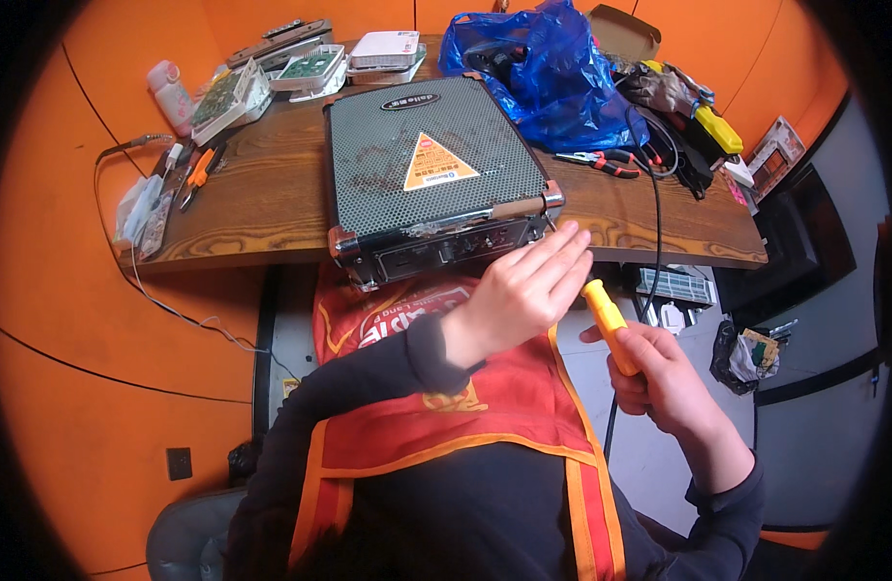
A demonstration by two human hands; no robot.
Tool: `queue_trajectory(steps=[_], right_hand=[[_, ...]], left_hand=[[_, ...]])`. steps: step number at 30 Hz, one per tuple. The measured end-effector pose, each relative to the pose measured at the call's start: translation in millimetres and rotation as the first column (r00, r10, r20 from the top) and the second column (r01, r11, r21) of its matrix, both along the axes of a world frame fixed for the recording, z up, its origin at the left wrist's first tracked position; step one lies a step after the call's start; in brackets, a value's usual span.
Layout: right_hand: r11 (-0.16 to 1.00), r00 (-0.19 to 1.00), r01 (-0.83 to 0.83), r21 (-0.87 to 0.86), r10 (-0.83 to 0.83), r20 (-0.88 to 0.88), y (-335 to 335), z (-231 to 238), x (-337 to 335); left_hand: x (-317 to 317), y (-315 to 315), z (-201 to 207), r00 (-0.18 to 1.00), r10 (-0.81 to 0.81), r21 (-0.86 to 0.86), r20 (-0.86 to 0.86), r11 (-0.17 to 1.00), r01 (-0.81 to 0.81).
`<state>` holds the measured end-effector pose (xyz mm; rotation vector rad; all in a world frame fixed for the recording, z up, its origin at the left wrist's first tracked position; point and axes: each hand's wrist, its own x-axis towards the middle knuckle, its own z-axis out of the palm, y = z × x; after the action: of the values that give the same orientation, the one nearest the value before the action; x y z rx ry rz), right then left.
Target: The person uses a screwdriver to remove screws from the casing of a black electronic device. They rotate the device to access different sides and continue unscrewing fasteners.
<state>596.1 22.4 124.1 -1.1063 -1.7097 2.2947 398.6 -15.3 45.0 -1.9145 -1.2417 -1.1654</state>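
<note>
A black portable speaker (417, 165) with a grey mesh front and an orange triangular sticker lies on its back, its control panel (451, 247) facing me at the table's edge. My left hand (523, 295) is by the panel's right end, fingers stretched out close together; its thumb is hidden, and I cannot tell whether the fingertips touch the speaker. In my right hand (659, 373) is a screwdriver (611, 324), gripped by its yellow handle, just right of the left fingers. The screwdriver's shaft and tip do not show clearly.
On the wooden table (243, 208) are opened white cases with green circuit boards (310, 66) and orange-handled scissors (204, 167) at left. A blue plastic bag (553, 73), red-handled pliers (601, 163) and gloves (664, 89) sit at right. A black cable (657, 232) hangs over the edge.
</note>
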Motion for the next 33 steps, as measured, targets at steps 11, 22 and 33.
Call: queue_trajectory(steps=[11,22,33], right_hand=[[-0.207,0.94,-0.336,0.919,-0.142,0.311,-17.5,-19.1,-3.0],[0.993,0.998,0.058,-0.102,-0.058,0.002,-3.8,2.6,-2.3],[0.06,0.994,-0.069,0.996,-0.083,0.074,-10.6,-27.5,1.1]], left_hand=[[8.9,17.4,0.0,-0.595,0.181,0.456,0.783,0.484,0.747],[10.9,20.5,-5.1,-0.644,0.125,0.524,0.755,0.475,0.707],[13.5,19.0,-11.3,-0.542,0.149,0.457,0.827,0.382,0.803]])
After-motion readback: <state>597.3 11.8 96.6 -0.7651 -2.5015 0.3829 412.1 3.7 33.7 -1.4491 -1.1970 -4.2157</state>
